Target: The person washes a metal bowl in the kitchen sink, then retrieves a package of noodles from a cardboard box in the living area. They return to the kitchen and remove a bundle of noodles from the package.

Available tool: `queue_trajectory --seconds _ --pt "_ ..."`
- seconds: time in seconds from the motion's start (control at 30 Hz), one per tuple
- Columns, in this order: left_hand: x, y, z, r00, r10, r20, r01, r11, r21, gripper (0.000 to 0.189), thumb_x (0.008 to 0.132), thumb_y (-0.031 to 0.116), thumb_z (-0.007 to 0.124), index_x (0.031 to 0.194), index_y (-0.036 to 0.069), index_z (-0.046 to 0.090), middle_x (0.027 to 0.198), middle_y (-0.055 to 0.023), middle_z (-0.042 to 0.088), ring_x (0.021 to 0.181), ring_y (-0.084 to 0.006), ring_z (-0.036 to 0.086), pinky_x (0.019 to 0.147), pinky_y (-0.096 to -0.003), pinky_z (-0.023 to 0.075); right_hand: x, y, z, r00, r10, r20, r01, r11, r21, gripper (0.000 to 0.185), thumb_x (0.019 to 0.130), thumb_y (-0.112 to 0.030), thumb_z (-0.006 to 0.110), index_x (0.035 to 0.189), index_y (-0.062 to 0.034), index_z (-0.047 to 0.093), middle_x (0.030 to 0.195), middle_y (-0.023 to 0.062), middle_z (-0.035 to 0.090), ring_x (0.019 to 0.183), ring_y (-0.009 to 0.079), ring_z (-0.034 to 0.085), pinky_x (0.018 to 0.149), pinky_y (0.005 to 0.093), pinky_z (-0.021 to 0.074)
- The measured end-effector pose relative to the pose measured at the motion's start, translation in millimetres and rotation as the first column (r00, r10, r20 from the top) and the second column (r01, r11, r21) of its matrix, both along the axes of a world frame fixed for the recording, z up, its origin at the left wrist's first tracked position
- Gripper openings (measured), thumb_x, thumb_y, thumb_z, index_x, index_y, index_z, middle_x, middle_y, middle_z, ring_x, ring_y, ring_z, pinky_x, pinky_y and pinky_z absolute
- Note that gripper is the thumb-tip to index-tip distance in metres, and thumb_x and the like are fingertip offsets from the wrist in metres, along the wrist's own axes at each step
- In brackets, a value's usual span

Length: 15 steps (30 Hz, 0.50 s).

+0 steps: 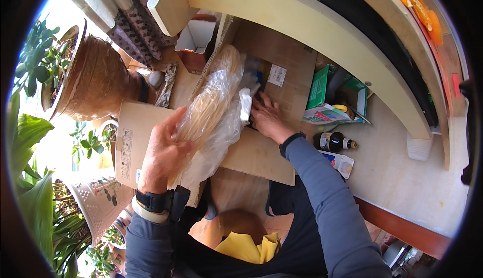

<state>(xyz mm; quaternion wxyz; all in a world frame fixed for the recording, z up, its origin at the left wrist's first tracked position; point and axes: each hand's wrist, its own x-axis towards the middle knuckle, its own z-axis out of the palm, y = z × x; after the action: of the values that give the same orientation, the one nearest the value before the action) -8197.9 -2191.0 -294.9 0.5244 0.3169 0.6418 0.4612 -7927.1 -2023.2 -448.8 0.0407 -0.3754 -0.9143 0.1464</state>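
A large open cardboard box (298,66) stands before me with its flaps folded outward. My left hand (166,149) is on a clear plastic bag of pale dried noodle-like sticks (211,100), with the thumb and fingers around its left edge. The bag slants over the box's left part and near flap. My right hand (269,117) reaches into the box, fingers spread downward beside a small white item (245,104); whether the fingertips hold anything is hidden. A dark object with a blue part lies beyond them, partly covered by the bag.
Right of the box are a green carton (317,87) of odds and ends and a dark glass bottle (336,142) on its side. Potted plants, one in a brown pot (94,77), line the left. A pale wooden beam (302,17) arches above; a red-brown open box (194,44) stands behind.
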Motion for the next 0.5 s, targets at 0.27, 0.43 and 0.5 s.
queue_trajectory --seconds 0.27,0.43,0.5 --pt "-18.6 -17.8 -1.3 0.938 -0.070 -0.340 0.087 0.996 0.037 0.083 0.067 -0.023 0.062 0.147 -0.001 0.060 0.132 -0.0137 0.066 0.128 -0.0265 0.062 0.106 -0.0330 0.0505 17.4 30.4 88.8 0.907 0.335 0.257 -0.354 0.935 0.032 0.013 0.089 -0.021 0.072 0.086 -0.0092 0.077 0.098 0.0136 0.073 0.110 0.0288 0.064 0.105 0.0475 0.0409" --pt "-20.9 -13.8 0.2 0.850 -0.118 -0.514 0.145 0.989 0.014 0.080 0.067 -0.024 0.062 0.144 -0.001 0.063 0.131 -0.0147 0.067 0.130 -0.0281 0.063 0.108 -0.0340 0.0501 81.4 27.8 166.0 0.819 0.167 0.549 -0.209 0.978 0.014 0.014 0.087 -0.017 0.072 0.079 -0.0053 0.071 0.071 0.0172 0.068 0.085 0.0357 0.071 0.077 0.0474 0.0536" --pt "-20.2 -13.4 0.0 0.809 -0.139 -0.572 0.167 0.986 -0.003 0.077 0.068 -0.023 0.064 0.142 0.000 0.064 0.129 -0.0167 0.068 0.126 -0.0323 0.065 0.107 -0.0355 0.0504 99.1 25.5 169.9 0.813 0.176 0.556 -0.261 0.962 0.078 0.009 0.086 -0.013 0.071 0.082 -0.0050 0.071 0.073 0.0178 0.070 0.082 0.0365 0.072 0.074 0.0496 0.0541"
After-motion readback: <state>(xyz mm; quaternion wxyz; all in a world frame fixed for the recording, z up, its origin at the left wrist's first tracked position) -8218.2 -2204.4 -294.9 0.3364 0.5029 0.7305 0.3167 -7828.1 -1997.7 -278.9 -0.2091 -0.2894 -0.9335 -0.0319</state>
